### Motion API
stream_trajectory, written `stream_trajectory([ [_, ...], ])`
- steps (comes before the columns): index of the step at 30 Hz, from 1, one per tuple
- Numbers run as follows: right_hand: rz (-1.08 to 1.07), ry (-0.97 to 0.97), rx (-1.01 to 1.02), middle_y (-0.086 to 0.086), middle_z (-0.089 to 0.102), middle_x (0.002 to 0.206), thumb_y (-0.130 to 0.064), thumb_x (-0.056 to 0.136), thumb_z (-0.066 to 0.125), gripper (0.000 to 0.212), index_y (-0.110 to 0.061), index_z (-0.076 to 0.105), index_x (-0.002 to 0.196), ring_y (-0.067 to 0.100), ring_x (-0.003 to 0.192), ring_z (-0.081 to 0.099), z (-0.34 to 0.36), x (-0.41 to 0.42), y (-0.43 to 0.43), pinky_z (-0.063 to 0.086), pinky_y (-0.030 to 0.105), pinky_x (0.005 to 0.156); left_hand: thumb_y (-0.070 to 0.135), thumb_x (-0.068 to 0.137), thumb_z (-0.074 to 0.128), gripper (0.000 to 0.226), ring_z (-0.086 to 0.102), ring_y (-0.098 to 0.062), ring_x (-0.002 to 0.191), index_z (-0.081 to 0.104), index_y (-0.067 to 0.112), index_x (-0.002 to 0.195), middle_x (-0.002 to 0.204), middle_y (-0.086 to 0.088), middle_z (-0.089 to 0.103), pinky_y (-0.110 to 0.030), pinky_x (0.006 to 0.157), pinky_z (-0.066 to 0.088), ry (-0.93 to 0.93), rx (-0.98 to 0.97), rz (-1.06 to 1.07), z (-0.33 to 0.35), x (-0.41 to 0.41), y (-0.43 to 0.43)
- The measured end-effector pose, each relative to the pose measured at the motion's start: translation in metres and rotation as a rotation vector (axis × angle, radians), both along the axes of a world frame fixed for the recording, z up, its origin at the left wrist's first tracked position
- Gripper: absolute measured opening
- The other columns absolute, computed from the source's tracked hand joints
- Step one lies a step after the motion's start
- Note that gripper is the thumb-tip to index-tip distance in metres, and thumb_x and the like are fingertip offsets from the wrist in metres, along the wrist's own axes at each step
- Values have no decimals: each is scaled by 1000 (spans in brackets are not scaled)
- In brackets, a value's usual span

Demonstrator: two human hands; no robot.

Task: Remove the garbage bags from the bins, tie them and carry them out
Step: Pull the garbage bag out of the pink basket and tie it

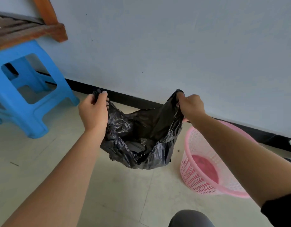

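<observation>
L hand (93, 112) & R hand (191, 106): fingers pinching black bag (141, 136) rim, beside pink bin (207, 169).

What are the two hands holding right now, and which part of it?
The black garbage bag, by its top edge: left hand grips one corner, right hand the opposite corner.

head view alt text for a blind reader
A person's left hand and right hand each grip a top corner of a black garbage bag, holding it open over a tiled floor. A pink mesh bin stands to its right, a blue stool to its left.
</observation>
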State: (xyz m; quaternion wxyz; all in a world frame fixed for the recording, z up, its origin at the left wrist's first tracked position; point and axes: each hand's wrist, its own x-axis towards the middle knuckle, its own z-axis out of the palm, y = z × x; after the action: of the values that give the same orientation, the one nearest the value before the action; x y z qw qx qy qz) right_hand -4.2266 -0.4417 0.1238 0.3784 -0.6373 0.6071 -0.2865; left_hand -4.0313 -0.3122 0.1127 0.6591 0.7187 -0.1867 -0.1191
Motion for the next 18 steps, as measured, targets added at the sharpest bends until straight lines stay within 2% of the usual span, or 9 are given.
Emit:
stream_trajectory([
  [2,-33,6,47,6,44,62,-42,93,45,42,-9,42,66,24,53,41,-1,-3,0,35,29,52,37,82,61,29,59,-15,74,57,17,62,78,-5,61,-33,72,48,-57,-15,-47,4,0,-3],
  [4,-60,-20,14,2,34,57,-38,92,47,45,-13,31,59,22,50,32,-3,-6,-3,24,29,48,40,79,63,32,53,-32,104,50,22,56,97,-9,51,-39,88,46,-129,-4,-41,5,2,-6],
  [6,-41,-5,-20,4,40,62,-28,88,54,32,-12,38,65,23,57,38,-1,-9,-5,26,29,50,42,79,65,35,43,-38,118,44,29,55,107,-13,46,-38,92,43,-154,1,-70,3,1,-7],
  [8,-21,25,-51,5,52,76,-14,81,58,11,-8,50,87,23,66,49,2,-10,-5,34,27,53,48,74,67,25,43,-38,121,52,32,62,119,-21,50,-33,94,44,-168,-9,-155,-3,2,-10],
  [10,-55,-53,-149,0,54,77,-4,76,54,27,-8,50,102,16,63,51,9,-10,-3,38,26,52,44,74,72,20,40,-27,128,59,33,85,132,-11,46,-21,98,43,-155,10,-250,-5,2,-12],
  [11,-60,-90,-236,-2,51,72,-1,75,51,30,-8,50,104,14,59,49,12,-11,-2,38,27,51,43,72,74,29,40,-20,130,58,38,95,137,-2,43,-21,102,40,-133,9,-297,-6,2,-12],
  [13,19,-46,-392,-4,49,66,-1,75,49,31,-9,49,105,15,56,48,15,-13,2,37,30,53,48,64,78,43,44,-14,128,55,51,100,137,7,44,-35,106,41,-96,8,-353,-7,2,-14],
  [16,180,137,-551,-6,51,71,-6,82,50,26,-10,50,108,20,63,49,13,-14,2,34,30,55,49,61,78,65,49,-15,125,50,44,119,134,7,51,-42,104,43,-97,54,-415,-11,-1,-16],
  [18,143,118,-517,-1,57,82,-15,88,51,23,-11,53,110,21,70,51,14,-12,0,37,31,60,46,61,78,77,50,-15,125,42,42,129,133,7,53,-44,104,42,-98,67,-455,-13,-4,-17],
])
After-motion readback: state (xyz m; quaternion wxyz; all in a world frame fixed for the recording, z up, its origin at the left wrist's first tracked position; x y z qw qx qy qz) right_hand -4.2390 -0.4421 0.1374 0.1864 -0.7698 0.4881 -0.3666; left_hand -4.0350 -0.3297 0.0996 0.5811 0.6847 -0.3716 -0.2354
